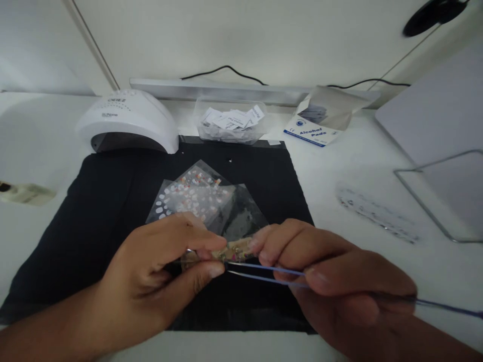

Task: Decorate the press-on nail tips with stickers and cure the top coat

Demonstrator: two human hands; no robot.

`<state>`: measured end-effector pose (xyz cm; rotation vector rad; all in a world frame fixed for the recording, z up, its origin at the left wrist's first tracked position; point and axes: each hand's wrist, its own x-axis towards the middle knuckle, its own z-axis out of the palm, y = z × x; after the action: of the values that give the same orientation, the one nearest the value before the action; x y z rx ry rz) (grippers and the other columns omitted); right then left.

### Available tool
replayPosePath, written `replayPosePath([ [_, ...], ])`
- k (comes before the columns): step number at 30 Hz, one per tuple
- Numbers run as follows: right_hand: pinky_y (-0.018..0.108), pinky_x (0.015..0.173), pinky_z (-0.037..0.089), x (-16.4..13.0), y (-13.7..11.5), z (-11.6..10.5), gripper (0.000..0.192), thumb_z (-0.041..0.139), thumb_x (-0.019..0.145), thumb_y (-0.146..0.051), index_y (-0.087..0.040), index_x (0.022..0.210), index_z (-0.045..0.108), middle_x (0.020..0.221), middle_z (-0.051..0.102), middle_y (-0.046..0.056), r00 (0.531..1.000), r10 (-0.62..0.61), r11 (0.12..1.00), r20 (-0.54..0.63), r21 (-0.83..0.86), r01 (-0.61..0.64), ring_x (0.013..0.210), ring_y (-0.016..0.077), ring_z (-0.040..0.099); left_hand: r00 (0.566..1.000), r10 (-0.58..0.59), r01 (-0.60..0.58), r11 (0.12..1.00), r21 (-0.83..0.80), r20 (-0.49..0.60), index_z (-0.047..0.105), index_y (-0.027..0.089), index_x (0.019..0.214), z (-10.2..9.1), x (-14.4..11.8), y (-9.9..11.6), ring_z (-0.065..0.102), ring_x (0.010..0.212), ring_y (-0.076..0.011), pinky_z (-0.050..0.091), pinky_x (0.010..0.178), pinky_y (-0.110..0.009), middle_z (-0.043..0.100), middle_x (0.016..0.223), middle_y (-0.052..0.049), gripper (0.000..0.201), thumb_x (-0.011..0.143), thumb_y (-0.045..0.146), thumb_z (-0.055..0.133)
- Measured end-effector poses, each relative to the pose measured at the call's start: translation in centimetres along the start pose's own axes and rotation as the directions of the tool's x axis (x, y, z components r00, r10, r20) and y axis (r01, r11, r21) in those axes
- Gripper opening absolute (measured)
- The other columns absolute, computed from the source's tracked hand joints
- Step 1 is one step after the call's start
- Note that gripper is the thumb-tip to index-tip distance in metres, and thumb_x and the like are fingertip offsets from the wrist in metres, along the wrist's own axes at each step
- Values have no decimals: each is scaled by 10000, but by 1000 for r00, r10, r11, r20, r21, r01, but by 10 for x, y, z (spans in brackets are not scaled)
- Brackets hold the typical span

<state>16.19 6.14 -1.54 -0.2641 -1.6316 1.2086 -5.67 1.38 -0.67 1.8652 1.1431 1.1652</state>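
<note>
My left hand (162,269) pinches a small clear sticker sheet (236,249) with colourful nail decals between thumb and fingers. My right hand (332,281) grips thin metal tweezers (264,271), whose tips reach the sheet's lower edge close to my left thumb. Both hands hover over a black mat (113,201). Several clear packets of nail stickers (199,198) lie fanned out on the mat just behind my hands.
A white nail lamp (128,120) stands at the back left. Behind the mat are a clear tub of small wipes (230,120) and an open box of alcohol pads (320,120). A clear sheet (377,211) and a wire frame (433,201) lie at right.
</note>
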Motion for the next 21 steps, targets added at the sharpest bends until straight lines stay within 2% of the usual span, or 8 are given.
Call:
replayPosePath([
  [5,452,727,580,8,2,5,241,520,963,-331,-239,1022,735,741,666,48,992,98,990,-83,108,-89,731,209,636,991,-130,126,983,-131,-21,667,276,1054,2,-1,1,639,713,-68,529,655,-128,659,785,55,285,824,110,688],
  [8,428,741,572,10,4,8,236,525,961,-335,-230,977,736,731,665,36,982,136,979,-128,172,-113,737,199,630,977,-215,209,949,-237,2,656,310,1075,3,-3,0,613,658,-62,522,602,-123,638,784,61,323,824,107,680],
  [11,409,758,563,10,6,8,245,515,966,-334,-226,950,735,735,674,29,973,170,969,-156,204,-137,735,189,624,978,-205,206,942,-266,32,619,316,1106,2,-3,-3,591,666,-81,516,595,-155,618,796,47,333,844,114,656],
  [13,405,774,558,11,6,8,249,506,971,-335,-228,938,729,736,677,20,964,203,958,-173,238,-159,716,179,614,991,-133,134,973,-190,18,602,295,1121,2,-2,-6,598,782,-121,538,699,-216,602,864,18,351,823,125,675],
  [16,405,812,546,12,7,6,245,502,974,-342,-240,918,718,725,674,6,946,259,934,-195,300,-194,695,169,611,996,15,-7,996,85,-93,590,273,1153,2,-1,-10,543,1038,-201,510,893,-341,516,1102,-46,414,782,132,704],
  [19,395,824,534,11,7,5,228,505,968,-337,-252,914,710,721,676,10,934,294,917,-202,336,-216,737,180,641,967,166,-72,908,412,-196,602,273,1144,3,-1,-13,377,1298,-314,387,1062,-503,327,1379,-92,384,792,152,699],
  [21,392,807,536,11,6,5,219,511,962,-342,-260,909,706,721,675,12,928,315,907,-196,349,-234,752,187,651,954,245,-113,830,547,-175,627,278,1093,3,0,-13,246,1384,-385,260,1119,-606,269,1453,-92,300,809,211,699],
])
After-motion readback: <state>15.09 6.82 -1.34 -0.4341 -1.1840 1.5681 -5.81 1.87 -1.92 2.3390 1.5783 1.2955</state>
